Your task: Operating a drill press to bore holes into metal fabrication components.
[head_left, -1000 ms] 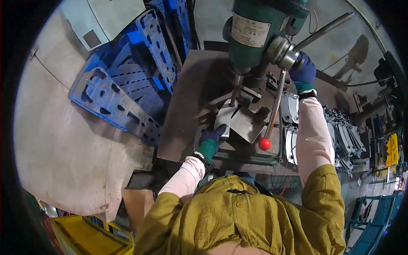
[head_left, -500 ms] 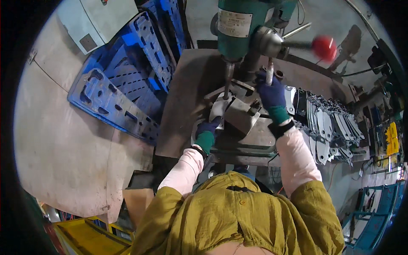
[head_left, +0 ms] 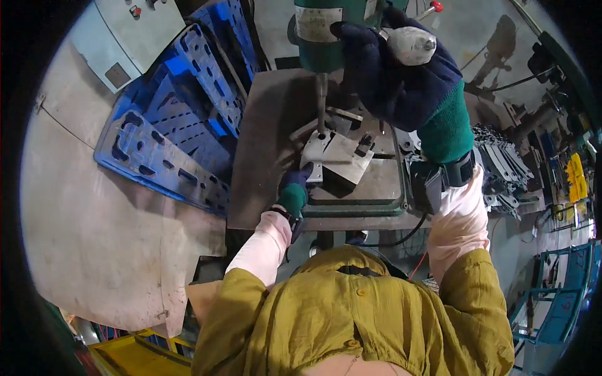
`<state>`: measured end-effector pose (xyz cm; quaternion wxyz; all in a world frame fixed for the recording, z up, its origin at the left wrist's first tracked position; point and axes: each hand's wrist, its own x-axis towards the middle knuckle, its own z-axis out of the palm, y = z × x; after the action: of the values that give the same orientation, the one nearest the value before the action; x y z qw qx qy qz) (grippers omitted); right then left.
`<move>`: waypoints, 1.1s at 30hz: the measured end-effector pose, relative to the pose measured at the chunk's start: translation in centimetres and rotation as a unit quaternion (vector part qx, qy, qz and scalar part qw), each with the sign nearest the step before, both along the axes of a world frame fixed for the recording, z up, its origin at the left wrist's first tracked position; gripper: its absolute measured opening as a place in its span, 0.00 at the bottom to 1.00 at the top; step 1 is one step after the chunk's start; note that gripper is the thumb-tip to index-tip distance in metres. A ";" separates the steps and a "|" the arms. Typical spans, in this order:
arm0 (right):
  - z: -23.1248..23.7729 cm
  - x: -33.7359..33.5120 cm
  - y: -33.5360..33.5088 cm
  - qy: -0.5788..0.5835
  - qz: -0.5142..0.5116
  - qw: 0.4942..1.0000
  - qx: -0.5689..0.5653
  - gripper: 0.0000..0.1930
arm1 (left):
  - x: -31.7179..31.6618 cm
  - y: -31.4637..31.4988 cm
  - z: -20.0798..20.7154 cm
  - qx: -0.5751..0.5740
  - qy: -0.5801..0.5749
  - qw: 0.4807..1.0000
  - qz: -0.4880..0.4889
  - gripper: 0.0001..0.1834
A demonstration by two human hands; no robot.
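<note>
My left hand point(head_left: 295, 180), in a dark blue and green glove, pinches the near end of a flat silver metal plate point(head_left: 317, 150). The plate lies beside a blocky metal fixture point(head_left: 346, 160), under the spindle point(head_left: 322, 103) of a green drill press point(head_left: 318, 55). The spindle's lower end meets the plate's far part; whether it cuts cannot be made out. Raised high and close to the camera, my gloved right hand point(head_left: 401, 81) is closed round a feed handle with a worn whitish grip point(head_left: 412, 46). Its palm side is partly hidden.
Many thin metal parts point(head_left: 501, 166) are piled on the right of the worktable point(head_left: 260, 144). Blue plastic pallets point(head_left: 163, 150) lean at the left, near a grey cabinet point(head_left: 135, 37). Another lever with a red knob point(head_left: 436, 7) sticks out at the top. A blue rack point(head_left: 555, 301) stands far right.
My right hand has come up toward the camera with the feed handle, and the levers have turned. The red knob has moved up and away. My left hand stays at the plate.
</note>
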<state>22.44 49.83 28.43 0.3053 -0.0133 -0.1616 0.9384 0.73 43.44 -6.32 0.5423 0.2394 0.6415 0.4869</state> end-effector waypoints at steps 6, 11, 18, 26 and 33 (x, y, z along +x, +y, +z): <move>0.1 0.4 -0.7 0.006 -0.061 0.997 0.057 0.29 | -1.7 -9.2 2.6 0.087 0.119 0.989 -0.010 0.28; 0.0 -0.5 -0.9 0.038 -0.012 0.997 0.070 0.31 | -7.7 -13.6 -7.8 -0.054 0.303 0.946 0.106 0.30; -0.9 0.4 0.3 0.061 0.016 0.995 0.082 0.33 | -2.7 -14.8 -8.1 -0.018 0.514 0.848 -0.130 0.33; -4.0 2.8 -1.1 -0.106 -0.110 0.977 0.146 0.28 | -0.3 -12.8 -10.9 0.093 0.363 0.918 0.126 0.38; -18.4 18.0 3.0 -0.436 -0.280 0.841 0.157 0.24 | -0.2 -11.8 -9.8 -0.088 0.494 0.865 0.035 0.47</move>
<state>40.40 52.84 10.05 0.4509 -0.4174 -0.4123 0.6726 0.49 31.67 -16.10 0.1562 0.3773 0.8734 0.2654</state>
